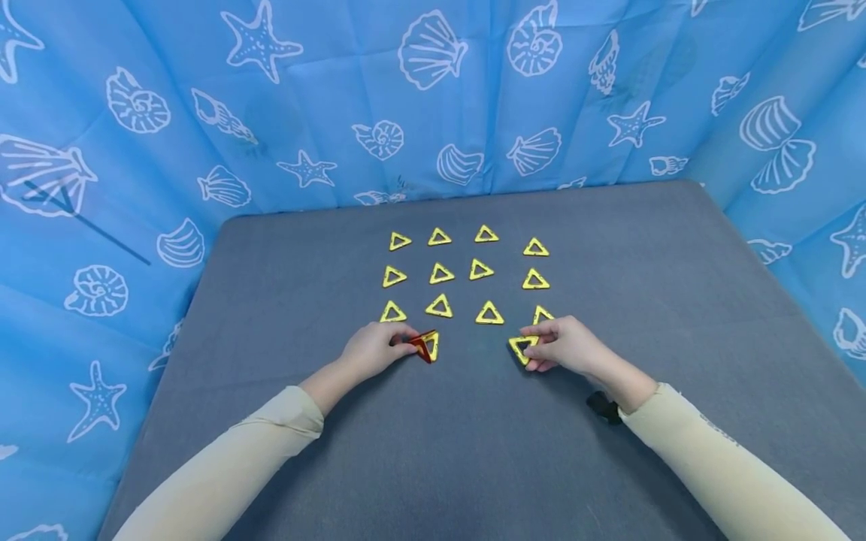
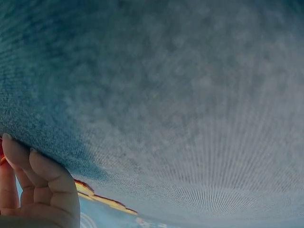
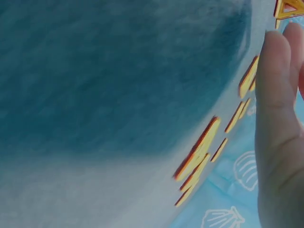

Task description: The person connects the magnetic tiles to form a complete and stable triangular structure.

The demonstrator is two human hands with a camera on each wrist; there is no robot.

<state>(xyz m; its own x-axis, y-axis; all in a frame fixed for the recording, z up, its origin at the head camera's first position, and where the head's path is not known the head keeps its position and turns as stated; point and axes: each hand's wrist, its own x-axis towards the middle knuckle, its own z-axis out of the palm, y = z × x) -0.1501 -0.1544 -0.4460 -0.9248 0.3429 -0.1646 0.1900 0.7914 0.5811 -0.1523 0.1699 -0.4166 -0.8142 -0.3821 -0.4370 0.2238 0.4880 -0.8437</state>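
In the head view, we see the left hand (image 1: 375, 349) with thumb and fingers pinching a red triangular frame (image 1: 423, 351), which tilts up beside a yellow triangular frame (image 1: 435, 347) on its right; whether the two are joined or only overlap we cannot tell. To the right, the right hand (image 1: 564, 346) has its thumb and fingers clamped on a held yellow frame (image 1: 517, 351), gripped by its right side. Twelve loose yellow frames (image 1: 489, 321) lie beyond on the grey worktop (image 1: 440, 451), in three rough rows of four. We judge the rightmost frame of the nearest row most at risk: the right hand is so close that a small push to the far side could knock it askew. If the pieces are magnetic, as we suspect, a tilted edge could snap on crooked, or a loose grip could let the red one flop flat. In the left wrist view, we find the fingers bent close together at the left edge, only a sliver of red showing, so their hold is mostly hidden. In the right wrist view, the fingertips are largely cropped, and we cannot confirm the grip there; a slip would go unseen.
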